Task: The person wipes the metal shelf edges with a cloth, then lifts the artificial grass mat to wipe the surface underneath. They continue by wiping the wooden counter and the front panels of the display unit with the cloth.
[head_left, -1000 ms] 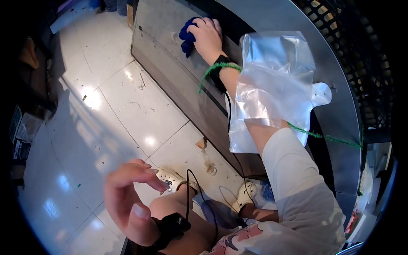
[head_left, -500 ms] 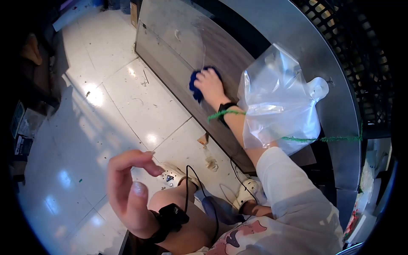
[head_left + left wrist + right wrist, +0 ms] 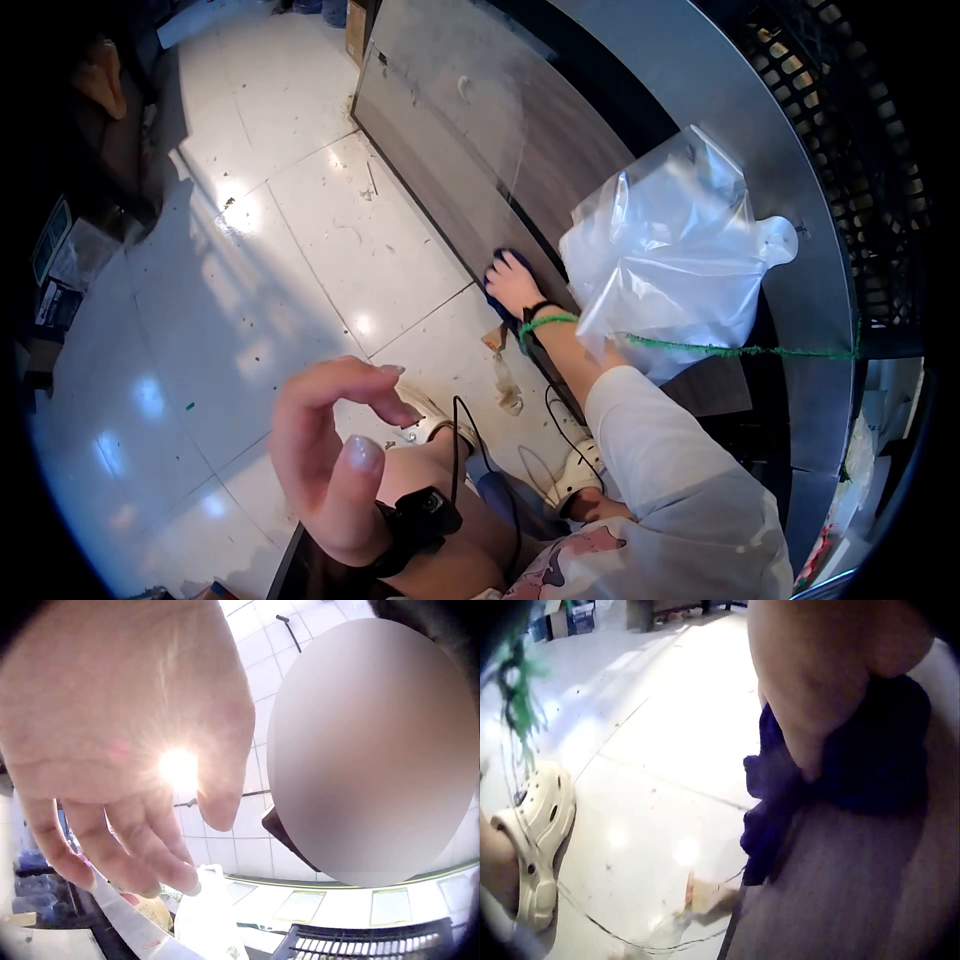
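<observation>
My right hand [image 3: 512, 284] presses a dark blue cloth [image 3: 492, 296] onto the wood-grain panel [image 3: 560, 130], close to its left edge. The right wrist view shows the cloth [image 3: 877, 750] bunched under the hand [image 3: 817, 667], part of it hanging over the panel's edge. My left hand [image 3: 335, 450] is raised above the knee, fingers loosely curved and nothing in them; the left wrist view shows that hand [image 3: 127, 750] with its fingers hanging relaxed.
Clear plastic bags [image 3: 670, 260] hang over my right forearm, with green tinsel string [image 3: 740, 351] across them. A black basket [image 3: 850, 150] stands at the right. Tiled floor [image 3: 300, 250] lies left, with paper scraps [image 3: 508, 385] beside the panel. A thin cable [image 3: 483, 450] runs near my legs.
My right hand has moved with the blue cloth along the panel toward my body, down to its near left edge. The left hand keeps its loose pose.
</observation>
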The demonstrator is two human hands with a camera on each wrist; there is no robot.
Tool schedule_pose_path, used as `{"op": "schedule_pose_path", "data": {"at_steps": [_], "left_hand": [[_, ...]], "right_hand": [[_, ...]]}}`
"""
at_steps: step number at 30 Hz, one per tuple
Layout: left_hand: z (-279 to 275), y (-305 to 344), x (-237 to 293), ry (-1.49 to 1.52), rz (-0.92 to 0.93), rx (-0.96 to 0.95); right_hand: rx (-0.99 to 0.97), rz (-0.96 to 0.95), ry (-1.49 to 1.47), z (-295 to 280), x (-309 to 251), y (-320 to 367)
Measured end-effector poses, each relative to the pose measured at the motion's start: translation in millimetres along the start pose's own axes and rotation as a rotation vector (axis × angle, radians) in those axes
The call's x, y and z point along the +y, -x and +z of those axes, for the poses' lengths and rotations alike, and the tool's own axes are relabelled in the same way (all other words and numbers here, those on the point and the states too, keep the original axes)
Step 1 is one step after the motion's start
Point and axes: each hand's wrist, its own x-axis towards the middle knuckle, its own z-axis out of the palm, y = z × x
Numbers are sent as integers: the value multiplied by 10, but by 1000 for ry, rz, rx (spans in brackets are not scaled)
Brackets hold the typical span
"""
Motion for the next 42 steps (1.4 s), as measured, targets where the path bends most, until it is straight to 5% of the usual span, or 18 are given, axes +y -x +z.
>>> {"op": "schedule_pose_path", "data": {"at_steps": [6,9,12,17,24,32,36,38,40,42], "left_hand": [[63,12,-2,-93,-45,12],[52,-14,-9,-105,-14,14],[91,-52,-17,-125,-5,45],[96,-115,-8,-168,-12,5],[1,-16,-11,-107,50,38],[-151,71,43,-165,71,98],[-158,71,63,-152,75,57],[-151,67,67,-183,82,17],[-103,45,42,-158,88,12],[-85,28,18,-174,97,-18]], "right_hand": [[236,265,155,-1023,1150,-1108],[508,418,209,-1570,1745,-1446],[623,402,169,-1612,1921,-1488],[275,337,144,-1099,1245,-1305],[60,77,-7,168,-98,-213],[-380,79,53,431,-664,411],[-538,426,-370,-346,-753,645],[-635,588,-909,-839,-632,884],[-486,667,-1329,-517,-826,1302],[-350,609,-1386,-742,-914,1625]]}}
